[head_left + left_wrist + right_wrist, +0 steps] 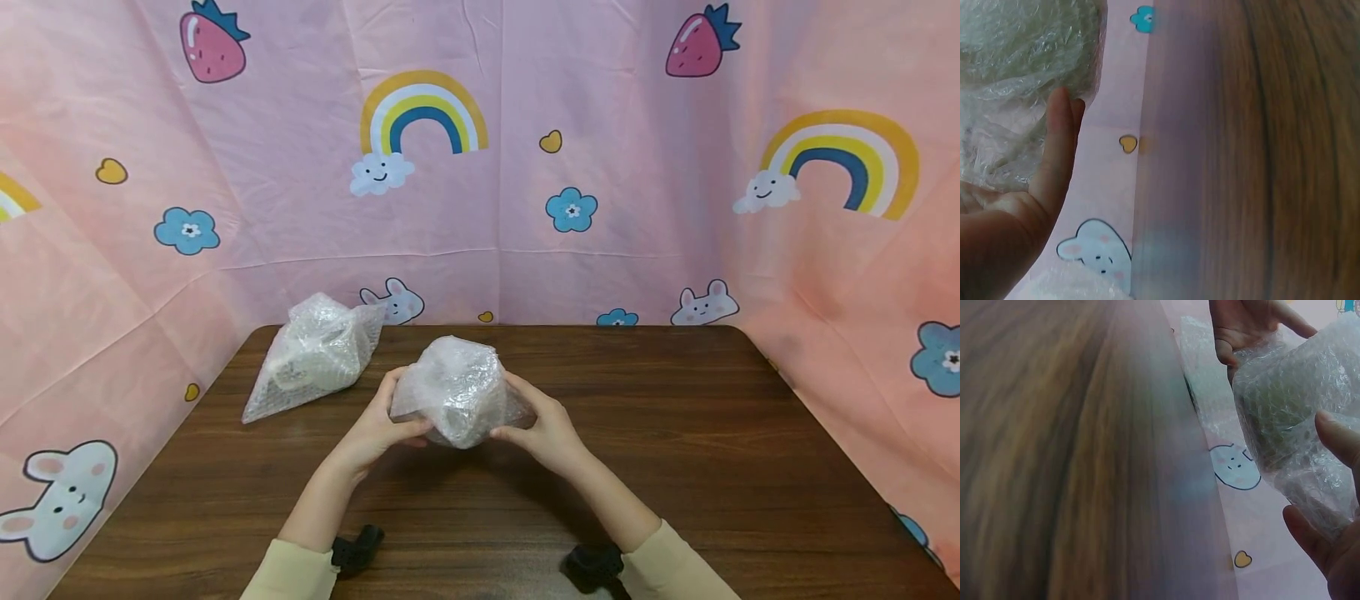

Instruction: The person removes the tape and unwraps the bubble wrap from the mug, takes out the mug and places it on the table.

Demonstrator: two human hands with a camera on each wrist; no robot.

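Note:
Between both hands is a bubble-wrapped bundle, lumpy and shiny, with something pale greenish showing through the clear plastic in the wrist views. My left hand grips its left side, the thumb across the near face. On the opposite side my right hand holds it, thumb at the lower front and fingers up along the side. In the right wrist view, the wrap bunches loosely by the right thumb. The left thumb stands against the plastic in the left wrist view. What lies inside is hidden by the layers.
A second bubble-wrapped package rests at the table's back left corner, its flat wrap end pointing forward. The dark wooden table reaches back to a pink patterned cloth. Black wrist mounts sit at both sleeves.

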